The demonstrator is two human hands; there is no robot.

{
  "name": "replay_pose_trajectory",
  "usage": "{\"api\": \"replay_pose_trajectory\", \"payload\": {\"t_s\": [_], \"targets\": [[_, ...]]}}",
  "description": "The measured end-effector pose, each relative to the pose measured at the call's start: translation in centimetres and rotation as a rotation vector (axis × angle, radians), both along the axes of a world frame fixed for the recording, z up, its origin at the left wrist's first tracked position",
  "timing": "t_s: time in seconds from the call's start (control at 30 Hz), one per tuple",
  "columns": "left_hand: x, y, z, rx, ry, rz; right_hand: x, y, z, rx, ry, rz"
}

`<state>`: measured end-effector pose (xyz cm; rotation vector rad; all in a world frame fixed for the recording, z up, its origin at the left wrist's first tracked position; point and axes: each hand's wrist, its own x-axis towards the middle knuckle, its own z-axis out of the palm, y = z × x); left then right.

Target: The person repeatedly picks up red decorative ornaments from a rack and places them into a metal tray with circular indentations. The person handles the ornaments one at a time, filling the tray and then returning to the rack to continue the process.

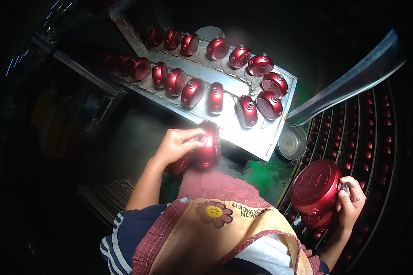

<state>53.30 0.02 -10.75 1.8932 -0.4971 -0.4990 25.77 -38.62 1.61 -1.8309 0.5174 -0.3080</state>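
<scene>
My left hand [181,144] is closed round the neck of a glossy red flat-sided bottle [209,146], in front of the conveyor's near edge. Below that hand, partly behind the bottle, a second red shape like another bottle [176,166] shows. At the right, my right hand [352,201] grips a large red bottle [315,181] by its short clear neck, its broad face tilted up. Under it hangs another red bottle [317,219], whose neck is hidden. On the brightly lit metal conveyor [231,85], several similar red bottles [248,111] stand in a loop, necks up.
A long curved metal strip [348,78] juts out from the conveyor's right corner. Below it sits a round metal bowl [292,143]. Curved racks [348,123] with rows of red bottles fill the right side. Stacked thin slats [108,197] lie at the lower left. The surroundings are dark.
</scene>
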Motion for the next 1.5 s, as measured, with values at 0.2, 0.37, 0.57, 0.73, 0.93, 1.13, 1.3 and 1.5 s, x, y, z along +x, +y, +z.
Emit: {"api": "replay_pose_trajectory", "payload": {"t_s": [0.2,0.37,0.57,0.73,0.93,1.13,1.3,1.5], "targets": [[11.1,11.6,0.3,0.031,-0.09,0.042,15.9,10.3,-5.4,-0.07,-0.071,0.129],[19.3,17.4,2.1,0.066,-0.291,-0.046,23.3,14.7,-6.1,-0.345,-0.158,0.132],[20.2,18.9,4.0,0.178,-0.243,0.063,26.4,15.7,-6.8,-0.334,-0.219,0.175],[20.6,17.5,5.4,0.2,-0.101,-0.006,26.0,15.6,-7.6,-0.262,-0.181,0.234],[20.2,11.5,6.6,-0.002,-0.386,-0.191,19.6,15.0,-8.8,-0.291,-0.217,0.1],[14.8,2.4,8.2,-0.09,-0.287,-0.385,10.4,14.1,-7.0,-0.265,-0.246,-0.015],[9.9,-7.3,8.8,-0.218,-0.222,-0.589,2.6,12.9,-8.0,-0.5,-0.177,-0.125],[3.6,-19.2,7.0,-0.263,-0.011,-0.891,-5.5,12.7,-10.2,-0.448,-0.144,-0.396]]}}
